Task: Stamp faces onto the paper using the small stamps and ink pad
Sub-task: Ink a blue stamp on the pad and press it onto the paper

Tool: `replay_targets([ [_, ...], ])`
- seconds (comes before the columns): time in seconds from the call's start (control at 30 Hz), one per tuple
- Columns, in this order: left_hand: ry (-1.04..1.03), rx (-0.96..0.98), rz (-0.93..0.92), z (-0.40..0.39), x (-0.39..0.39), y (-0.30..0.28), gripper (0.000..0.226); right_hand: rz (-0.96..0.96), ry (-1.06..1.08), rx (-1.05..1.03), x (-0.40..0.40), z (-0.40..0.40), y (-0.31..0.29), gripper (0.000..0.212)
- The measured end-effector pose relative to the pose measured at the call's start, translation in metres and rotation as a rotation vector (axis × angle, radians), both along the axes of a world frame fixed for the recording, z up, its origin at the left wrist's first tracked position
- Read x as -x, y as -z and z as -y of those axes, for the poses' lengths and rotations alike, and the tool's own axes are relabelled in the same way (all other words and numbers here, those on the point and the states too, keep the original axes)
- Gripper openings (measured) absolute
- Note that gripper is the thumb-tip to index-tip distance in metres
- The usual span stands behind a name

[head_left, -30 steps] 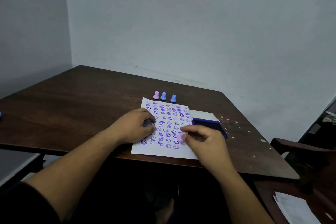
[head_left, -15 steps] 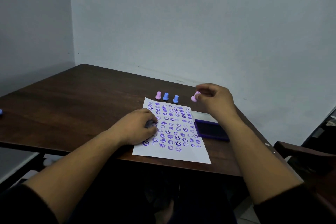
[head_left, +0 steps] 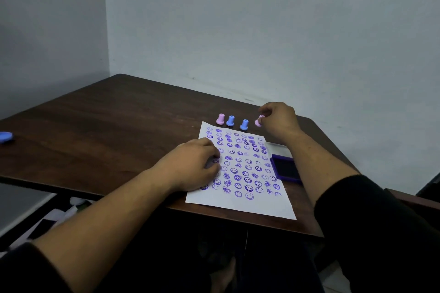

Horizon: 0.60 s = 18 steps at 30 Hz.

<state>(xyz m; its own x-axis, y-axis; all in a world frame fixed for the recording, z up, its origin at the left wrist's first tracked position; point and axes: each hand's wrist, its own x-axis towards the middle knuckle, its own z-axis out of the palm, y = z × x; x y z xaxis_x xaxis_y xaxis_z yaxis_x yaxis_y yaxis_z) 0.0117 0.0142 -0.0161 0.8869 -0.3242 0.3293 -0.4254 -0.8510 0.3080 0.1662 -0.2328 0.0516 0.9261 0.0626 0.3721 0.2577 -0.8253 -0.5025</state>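
Note:
A white paper covered with rows of purple stamped faces lies near the table's front edge. My left hand rests flat on its left side, fingers curled, holding nothing that shows. Beyond the paper's far edge my right hand pinches a pink stamp just at the table surface. To its left stand three stamps in a row: a pink stamp, a blue stamp and another blue stamp. The dark purple ink pad lies open to the right of the paper, partly hidden by my right forearm.
The dark wooden table stands in a corner between two pale walls. A blue object lies at the table's far left edge. A dark chair arm shows at the right, beside the table's corner.
My right hand lifted the pink stamp off the paper's lower part and carried it away to the far edge, lowering it in line with the other stamps. My left hand stayed on the paper.

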Motion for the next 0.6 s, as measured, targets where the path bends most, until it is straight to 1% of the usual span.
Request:
replay_targets([
  [0.13,-0.001,-0.032,0.014,0.001,0.001,0.001,0.045,-0.009,0.018,0.074,-0.015,-0.002,0.015,0.037],
  [0.23,-0.003,-0.054,0.025,0.003,0.003,0.001,0.043,-0.031,0.034,0.075,-0.023,-0.001,0.025,0.034],
  [0.33,-0.003,-0.070,0.027,0.005,0.003,0.001,0.041,-0.005,0.036,0.099,-0.028,-0.001,0.034,0.030],
  [0.47,-0.009,-0.082,0.030,0.006,0.005,0.001,0.040,-0.019,0.038,0.076,-0.032,-0.001,0.042,0.027],
  [0.6,-0.012,-0.083,0.028,0.007,0.006,0.000,0.040,-0.030,0.036,0.105,-0.032,-0.001,0.041,0.028],
])
